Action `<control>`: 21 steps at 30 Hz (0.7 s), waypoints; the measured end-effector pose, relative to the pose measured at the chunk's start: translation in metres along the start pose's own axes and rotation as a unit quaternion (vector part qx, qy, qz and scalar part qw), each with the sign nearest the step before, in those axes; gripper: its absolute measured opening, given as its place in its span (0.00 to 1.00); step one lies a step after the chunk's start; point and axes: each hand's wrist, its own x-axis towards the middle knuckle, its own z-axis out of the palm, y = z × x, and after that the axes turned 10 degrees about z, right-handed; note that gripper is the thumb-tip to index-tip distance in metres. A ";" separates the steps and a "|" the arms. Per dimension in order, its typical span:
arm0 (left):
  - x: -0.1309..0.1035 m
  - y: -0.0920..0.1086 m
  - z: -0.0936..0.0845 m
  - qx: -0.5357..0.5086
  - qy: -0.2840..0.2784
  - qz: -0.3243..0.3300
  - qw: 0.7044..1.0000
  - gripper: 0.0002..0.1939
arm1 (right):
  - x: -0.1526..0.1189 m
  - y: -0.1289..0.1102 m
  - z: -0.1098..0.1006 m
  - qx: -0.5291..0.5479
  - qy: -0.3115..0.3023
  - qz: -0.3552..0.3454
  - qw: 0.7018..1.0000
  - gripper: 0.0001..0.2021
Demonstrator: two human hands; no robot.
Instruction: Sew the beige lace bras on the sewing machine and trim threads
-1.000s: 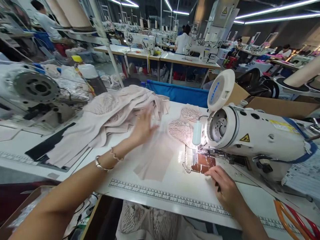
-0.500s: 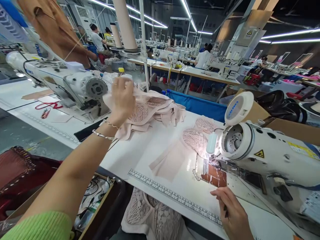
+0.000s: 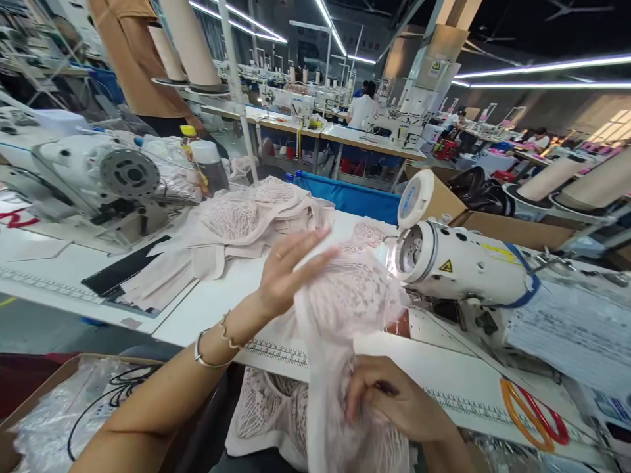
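Note:
A pale pink lace bra piece (image 3: 355,295) hangs in front of the sewing machine (image 3: 473,263), blurred by motion. Fingers of my right hand (image 3: 394,401) are closed on its lower part; a small dark object, too hidden to name, shows in that hand. Beside the upper edge of the lace is my left hand (image 3: 290,272), its fingers stretched out; whether they touch the fabric I cannot tell. Another lace bra (image 3: 261,407) lies over my lap below the table edge. To the left, a pile of similar lace pieces (image 3: 231,223) rests on the white table (image 3: 197,312).
A second sewing machine (image 3: 113,167) stands at the left, near bottles (image 3: 210,167). Orange-handled scissors (image 3: 525,414) lie at the right front. Behind the table hangs blue cloth (image 3: 350,197). A person in brown (image 3: 142,66) stands at the back left. Thread cones (image 3: 190,46) rise nearby.
My left hand has moved from the pile rightward to the front of the machine. My right hand now grips a lace bra piece raised over the table edge. The view has turned right.

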 end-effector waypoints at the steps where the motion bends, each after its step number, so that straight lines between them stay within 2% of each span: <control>1: -0.007 -0.005 0.010 0.038 -0.022 -0.029 0.999 0.18 | -0.002 0.004 0.002 -0.025 0.040 0.042 0.998 0.18; 3: -0.026 -0.003 0.024 0.089 -0.096 -0.129 0.983 0.21 | -0.007 0.015 0.007 -0.076 0.124 0.126 0.981 0.13; 4: -0.038 0.005 0.027 0.074 -0.141 -0.172 0.972 0.18 | -0.009 0.021 0.010 -0.092 0.149 0.154 0.972 0.11; 5: -0.051 0.017 0.029 0.026 -0.187 -0.201 0.961 0.16 | -0.011 0.027 0.013 -0.097 0.166 0.168 0.967 0.11; 6: -0.063 0.032 0.028 -0.062 -0.235 -0.214 0.946 0.19 | -0.011 0.033 0.016 -0.093 0.178 0.167 0.965 0.11; 7: -0.073 0.049 0.026 -0.174 -0.272 -0.229 0.918 0.23 | -0.009 0.038 0.020 -0.080 0.190 0.158 0.966 0.11; 8: -0.081 0.066 0.024 -0.281 -0.294 -0.253 0.878 0.23 | -0.007 0.043 0.024 -0.059 0.204 0.143 0.967 0.13; 10: -0.090 0.095 0.019 -0.436 -0.304 -0.352 0.771 0.21 | 0.001 0.052 0.035 -0.007 0.249 0.111 0.962 0.17; 12: -0.089 0.114 0.017 -0.514 -0.253 -0.487 0.660 0.21 | 0.011 0.059 0.046 0.038 0.341 0.103 0.934 0.18; 13: -0.086 0.119 0.017 -0.532 -0.214 -0.542 0.615 0.22 | 0.016 0.063 0.051 0.056 0.395 0.105 0.911 0.17; 14: -0.084 0.121 0.018 -0.543 -0.177 -0.577 0.583 0.22 | 0.020 0.066 0.055 0.071 0.444 0.110 0.887 0.17; 15: -0.081 0.121 0.019 -0.552 -0.152 -0.593 0.565 0.22 | 0.023 0.068 0.058 0.082 0.480 0.115 0.866 0.17; 17: -0.077 0.118 0.022 -0.552 -0.152 -0.590 0.569 0.22 | 0.027 0.073 0.060 0.091 0.502 0.128 0.850 0.19; 21: -0.072 0.108 0.025 -0.481 -0.264 -0.541 0.638 0.31 | 0.027 0.078 0.053 0.067 0.457 0.157 0.873 0.25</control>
